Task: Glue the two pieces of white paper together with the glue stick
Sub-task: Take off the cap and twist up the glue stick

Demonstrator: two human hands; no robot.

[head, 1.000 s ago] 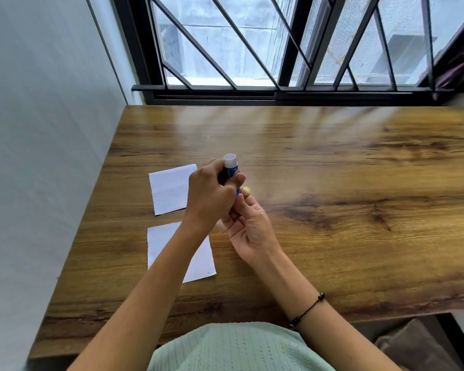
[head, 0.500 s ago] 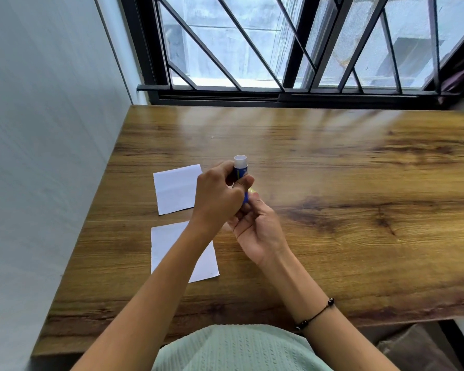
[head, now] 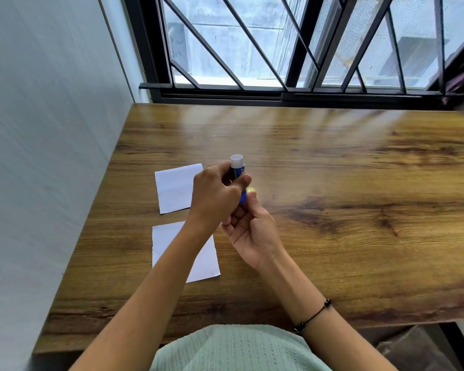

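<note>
Both hands (head: 217, 196) around glue stick (head: 237, 170)

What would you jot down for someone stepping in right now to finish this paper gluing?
Left hand grips the glue stick upright above the table.
Right hand pinches the stick's lower end at its yellow base.
The far paper and near paper lie flat, apart, neither one lifted.
Done: stick picked up.
Left: whether the white top is a cap or bare glue is unclear; spread glue, press the sheets together.
</note>
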